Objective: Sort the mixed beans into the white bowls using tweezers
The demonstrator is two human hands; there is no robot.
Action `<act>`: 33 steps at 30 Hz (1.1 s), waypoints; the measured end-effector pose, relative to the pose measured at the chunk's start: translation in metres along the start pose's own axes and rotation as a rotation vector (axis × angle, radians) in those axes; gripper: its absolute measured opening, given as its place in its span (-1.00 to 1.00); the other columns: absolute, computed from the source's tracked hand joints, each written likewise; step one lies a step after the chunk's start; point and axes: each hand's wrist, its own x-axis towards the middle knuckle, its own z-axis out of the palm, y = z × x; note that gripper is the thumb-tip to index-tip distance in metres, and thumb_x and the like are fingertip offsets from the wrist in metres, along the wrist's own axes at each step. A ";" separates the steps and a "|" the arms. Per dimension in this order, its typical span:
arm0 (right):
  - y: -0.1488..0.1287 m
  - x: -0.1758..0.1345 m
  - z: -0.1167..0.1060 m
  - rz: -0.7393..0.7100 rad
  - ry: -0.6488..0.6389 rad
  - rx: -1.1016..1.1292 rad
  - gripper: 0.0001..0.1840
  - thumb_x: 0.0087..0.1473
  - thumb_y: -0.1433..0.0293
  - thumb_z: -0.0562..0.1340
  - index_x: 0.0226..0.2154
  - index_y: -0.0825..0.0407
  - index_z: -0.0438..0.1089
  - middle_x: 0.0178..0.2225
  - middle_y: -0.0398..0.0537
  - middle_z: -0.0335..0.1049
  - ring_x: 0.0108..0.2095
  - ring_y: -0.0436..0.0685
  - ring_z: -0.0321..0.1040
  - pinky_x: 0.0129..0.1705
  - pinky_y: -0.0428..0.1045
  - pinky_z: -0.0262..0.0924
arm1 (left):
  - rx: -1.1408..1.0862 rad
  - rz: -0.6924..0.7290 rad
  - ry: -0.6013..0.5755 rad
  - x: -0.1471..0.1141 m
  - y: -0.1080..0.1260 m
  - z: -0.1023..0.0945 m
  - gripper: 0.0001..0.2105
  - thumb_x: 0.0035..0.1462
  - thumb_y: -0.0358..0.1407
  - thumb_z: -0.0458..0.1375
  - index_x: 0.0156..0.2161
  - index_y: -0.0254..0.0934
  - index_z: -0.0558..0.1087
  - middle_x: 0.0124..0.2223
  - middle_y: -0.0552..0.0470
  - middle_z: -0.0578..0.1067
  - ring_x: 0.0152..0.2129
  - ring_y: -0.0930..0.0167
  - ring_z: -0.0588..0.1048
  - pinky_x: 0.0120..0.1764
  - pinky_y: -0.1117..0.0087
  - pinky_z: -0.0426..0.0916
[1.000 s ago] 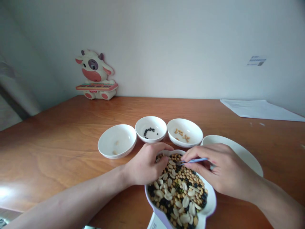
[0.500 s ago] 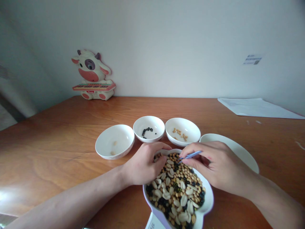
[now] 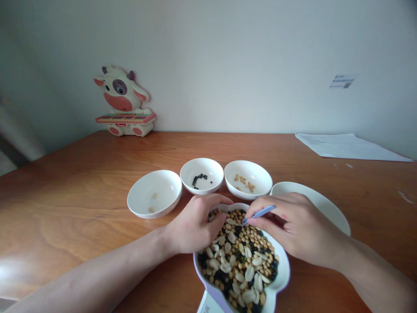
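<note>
My left hand (image 3: pixel 198 224) grips the far left rim of a scalloped bowl (image 3: pixel 283 271), white inside and pale purple outside. It is full of mixed yellow soybeans (image 3: pixel 250 234), black beans (image 3: pixel 224 277) and pale peanut halves (image 3: pixel 249 273). Between thumb and fingers, my right hand (image 3: pixel 286 221) pinches blue tweezers (image 3: pixel 263 211). Their tips point down into the beans near the bowl's far edge, and the two arms look pressed together. Whether a bean sits between the tips I cannot tell.
Behind the scalloped bowl stand three white bowls: the left one (image 3: pixel 169 184) with a few pale pieces, the middle one (image 3: pixel 215 167) with black beans, the right one (image 3: pixel 260 174) with yellow soybeans. A white plate (image 3: pixel 321 202) lies right; papers (image 3: pixel 352 145) and a cow toy (image 3: pixel 125 102) are farther back.
The tweezers' arms, slightly apart before, have come together, and their tips have shifted a little. My left hand keeps its grip on the rim. The whole view has drifted slightly.
</note>
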 end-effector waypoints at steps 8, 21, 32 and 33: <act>-0.005 -0.001 -0.005 -0.019 0.067 -0.003 -0.93 0.13 0.45 0.25 -0.37 0.00 0.45 -0.44 -0.19 0.53 -0.48 0.00 0.45 -0.41 -0.08 0.27 | 0.000 0.006 -0.006 0.000 0.001 0.000 -0.71 0.15 -0.46 0.05 -0.03 -0.34 0.48 -0.05 -0.08 0.56 -0.11 0.31 0.52 -0.01 0.32 0.40; -0.006 -0.001 -0.007 0.083 0.209 0.026 -0.91 0.12 0.38 0.27 -0.38 -0.04 0.51 -0.41 -0.15 0.56 -0.43 0.07 0.49 -0.46 -0.08 0.26 | -0.024 -0.006 -0.015 0.001 -0.001 0.000 -0.70 0.16 -0.47 0.05 -0.02 -0.33 0.47 -0.07 -0.04 0.56 -0.14 0.34 0.52 -0.04 0.36 0.40; -0.036 0.053 0.009 0.150 0.376 0.419 -0.91 0.08 0.40 0.31 -0.38 0.10 0.46 -0.46 -0.10 0.53 -0.49 0.02 0.44 -0.48 -0.11 0.29 | -0.004 0.056 0.013 0.001 -0.003 0.001 -0.73 0.16 -0.48 0.06 -0.05 -0.33 0.47 -0.08 -0.06 0.56 -0.13 0.30 0.51 0.00 0.27 0.37; -0.039 0.063 0.015 0.139 0.373 0.423 -0.93 0.07 0.42 0.30 -0.39 0.10 0.46 -0.43 -0.10 0.53 -0.48 0.02 0.45 -0.44 -0.10 0.30 | -0.009 0.075 0.016 0.001 -0.004 0.002 -0.75 0.15 -0.50 0.06 -0.09 -0.34 0.48 -0.09 -0.06 0.56 -0.13 0.29 0.50 0.01 0.27 0.37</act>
